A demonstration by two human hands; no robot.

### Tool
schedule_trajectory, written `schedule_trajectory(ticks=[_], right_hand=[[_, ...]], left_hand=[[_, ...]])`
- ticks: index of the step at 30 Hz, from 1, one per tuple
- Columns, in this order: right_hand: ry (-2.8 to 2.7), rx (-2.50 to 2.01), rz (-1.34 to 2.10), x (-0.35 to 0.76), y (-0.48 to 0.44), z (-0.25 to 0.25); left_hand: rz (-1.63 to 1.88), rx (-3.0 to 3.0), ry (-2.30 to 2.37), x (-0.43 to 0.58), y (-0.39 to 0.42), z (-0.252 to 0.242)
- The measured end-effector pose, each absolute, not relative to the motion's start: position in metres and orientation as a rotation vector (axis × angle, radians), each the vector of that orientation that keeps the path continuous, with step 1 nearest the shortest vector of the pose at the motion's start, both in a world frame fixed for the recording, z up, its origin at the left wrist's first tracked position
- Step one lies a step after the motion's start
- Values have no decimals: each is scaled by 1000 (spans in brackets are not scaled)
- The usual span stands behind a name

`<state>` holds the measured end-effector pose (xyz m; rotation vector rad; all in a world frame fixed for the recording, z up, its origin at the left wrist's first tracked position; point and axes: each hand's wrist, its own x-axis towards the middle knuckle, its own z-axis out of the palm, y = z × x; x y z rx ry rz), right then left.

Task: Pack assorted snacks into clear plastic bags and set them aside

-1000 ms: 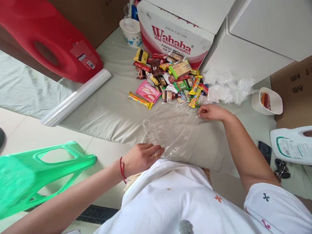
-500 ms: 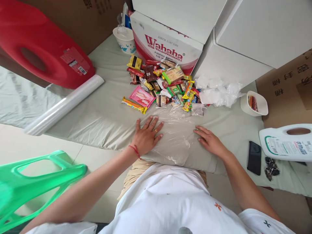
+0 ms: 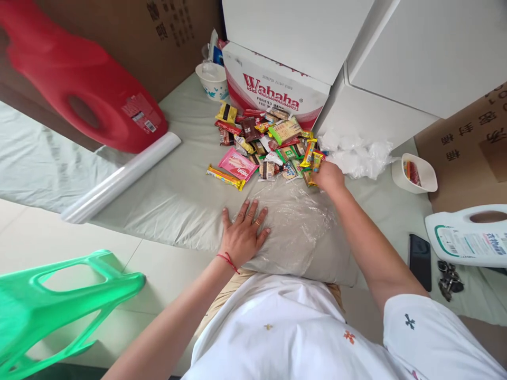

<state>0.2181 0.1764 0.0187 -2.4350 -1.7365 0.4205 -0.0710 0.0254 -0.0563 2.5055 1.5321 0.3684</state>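
Note:
My left hand (image 3: 243,235) lies flat with fingers spread, pressing the left side of a sheet of clear plastic film (image 3: 295,232) on the cloth. My right hand (image 3: 329,177) reaches the near right edge of a heap of wrapped snacks (image 3: 287,153). Its fingers are bent round a yellow snack packet (image 3: 316,161) and are partly hidden. On the heap's left side lie a pink wafer packet (image 3: 238,164) and a long yellow snack bar (image 3: 225,177).
A roll of plastic film (image 3: 122,179) lies at left by a red jug (image 3: 114,100). Behind the snacks stands a Wahaha carton (image 3: 273,84). At right are crumpled clear plastic (image 3: 358,153), a white bowl (image 3: 425,182), a phone (image 3: 420,262), keys (image 3: 450,279) and a white detergent bottle (image 3: 467,237).
My right hand has left the film's right side and moved forward to the snacks; the yellow packet there has shifted. My left hand stays on the film. The view has shifted slightly.

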Motion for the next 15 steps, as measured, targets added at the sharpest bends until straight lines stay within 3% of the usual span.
schedule_trajectory(ticks=[6, 15], right_hand=[[-1557, -2345, 263, 237, 193, 32], [-1672, -2559, 359, 200, 237, 22]], left_hand=[[371, 2505, 1515, -73, 26, -56], [378, 2487, 1518, -72, 25, -55]])
